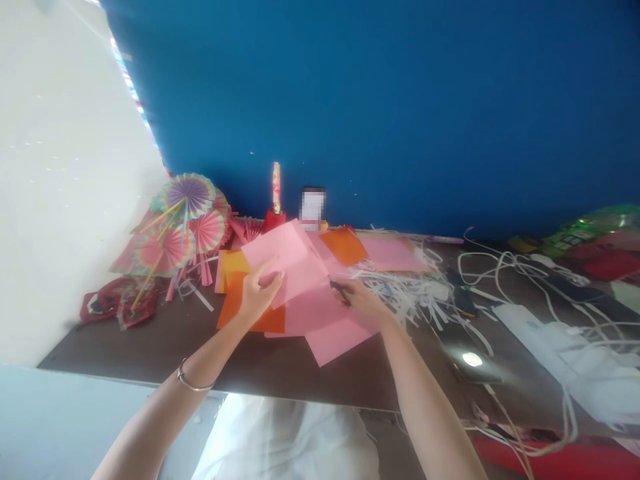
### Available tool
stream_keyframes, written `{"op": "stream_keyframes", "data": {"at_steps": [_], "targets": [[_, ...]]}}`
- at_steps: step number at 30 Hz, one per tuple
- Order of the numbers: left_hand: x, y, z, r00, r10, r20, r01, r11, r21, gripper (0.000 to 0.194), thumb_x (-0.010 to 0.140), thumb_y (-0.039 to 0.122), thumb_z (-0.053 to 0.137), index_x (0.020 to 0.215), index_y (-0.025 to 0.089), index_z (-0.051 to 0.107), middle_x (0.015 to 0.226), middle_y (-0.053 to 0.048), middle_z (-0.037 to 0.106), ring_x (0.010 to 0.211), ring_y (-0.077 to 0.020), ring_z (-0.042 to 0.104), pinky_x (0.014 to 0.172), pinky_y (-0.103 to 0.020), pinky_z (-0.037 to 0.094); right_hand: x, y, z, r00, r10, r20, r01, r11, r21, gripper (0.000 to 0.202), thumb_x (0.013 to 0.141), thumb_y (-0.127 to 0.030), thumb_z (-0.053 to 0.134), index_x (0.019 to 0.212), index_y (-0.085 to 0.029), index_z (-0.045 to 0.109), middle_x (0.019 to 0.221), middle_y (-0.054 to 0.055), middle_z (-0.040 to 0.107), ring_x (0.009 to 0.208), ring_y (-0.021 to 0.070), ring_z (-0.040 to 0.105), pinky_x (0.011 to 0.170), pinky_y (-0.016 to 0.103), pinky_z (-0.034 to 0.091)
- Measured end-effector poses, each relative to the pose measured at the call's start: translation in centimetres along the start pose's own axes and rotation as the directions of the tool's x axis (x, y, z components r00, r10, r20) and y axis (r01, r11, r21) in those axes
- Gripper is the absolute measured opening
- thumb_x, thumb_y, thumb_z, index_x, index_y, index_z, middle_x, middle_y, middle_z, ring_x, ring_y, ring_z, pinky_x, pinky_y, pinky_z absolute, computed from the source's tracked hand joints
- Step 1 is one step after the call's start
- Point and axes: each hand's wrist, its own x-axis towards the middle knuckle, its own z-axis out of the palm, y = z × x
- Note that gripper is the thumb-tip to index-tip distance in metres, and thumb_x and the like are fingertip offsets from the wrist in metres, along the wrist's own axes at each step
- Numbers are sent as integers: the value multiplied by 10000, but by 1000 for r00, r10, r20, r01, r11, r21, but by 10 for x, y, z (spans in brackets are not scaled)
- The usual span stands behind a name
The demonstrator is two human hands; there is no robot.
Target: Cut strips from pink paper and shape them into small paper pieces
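Note:
A pink paper sheet [286,257] is tilted up, with my left hand [259,290] closed on its lower left part, thumb on top. My right hand [363,300] is closed around a slim black tool [340,292] whose tip points at the sheet's right edge; blur hides whether it is a pen, a knife or scissors. More pink sheets [333,337] lie spread beneath both hands. Orange paper [235,300] shows under my left hand, and an orange piece [345,245] lies farther back.
Folded paper fans [185,213] are piled at the left, near red plastic packets [120,300]. Shredded white paper strips [410,287] lie right of the sheets. A phone with a bright light [473,360], tangled white cables [500,267] and a white power strip [530,333] occupy the right side.

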Motion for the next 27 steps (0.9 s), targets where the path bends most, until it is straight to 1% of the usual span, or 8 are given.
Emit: {"op": "stream_keyframes", "data": {"at_steps": [3, 8, 15, 21, 24, 27], "targets": [[0, 0, 0, 1000, 0, 4, 0, 1000, 0, 377, 755, 304, 603, 1105, 167, 607, 1126, -84, 638, 1139, -223, 532, 982, -364, 437, 0, 1, 0, 1000, -1, -15, 1, 1000, -3, 223, 754, -367, 480, 719, -170, 579, 614, 1, 503, 559, 123, 447, 530, 259, 370], [0, 0, 0, 1000, 13, 10, -13, 1000, 3, 370, 751, 307, 606, 1092, 164, 615, 1123, -84, 639, 1130, -223, 540, 975, -347, 443, 1, 5, 3, 1000, -9, -27, 11, 998, 60, 187, 740, -341, 494, 735, -170, 570, 617, 3, 499, 571, 125, 459, 535, 255, 388], [0, -5, 1, 999, 31, 22, -31, 999, 15, 402, 753, 313, 605, 1126, 163, 599, 1165, -84, 617, 1122, -217, 545, 965, -341, 449, 1, 11, 3, 997, -7, -75, 10, 999, 35, 270, 747, -435, 514, 699, -175, 569, 624, 19, 506, 589, 142, 473, 550, 269, 392], [0, -5, 1, 999, 40, 28, -40, 999, 22, 386, 750, 317, 608, 1105, 164, 609, 1134, -83, 634, 1117, -223, 549, 967, -351, 449, 3, 14, 1, 999, -48, -21, 50, 991, 126, 299, 757, -465, 510, 661, -181, 521, 574, -5, 451, 533, 116, 422, 515, 262, 351], [0, -4, 1, 997, 68, 48, -69, 997, 23, 371, 753, 312, 605, 1093, 163, 614, 1103, -79, 649, 1109, -225, 555, 963, -359, 454, 3, 9, 0, 998, -58, 36, 51, 985, 164, 311, 768, -463, 516, 639, -181, 495, 538, -24, 416, 498, 99, 388, 496, 255, 315], [0, -4, 1, 992, 101, 70, -103, 995, 19, 368, 754, 306, 603, 1092, 159, 614, 1086, -81, 657, 1099, -224, 562, 962, -363, 457, 1, 4, 0, 996, -62, 58, 51, 984, 174, 316, 778, -442, 517, 610, -180, 465, 527, -33, 408, 488, 91, 377, 498, 255, 297]]}}
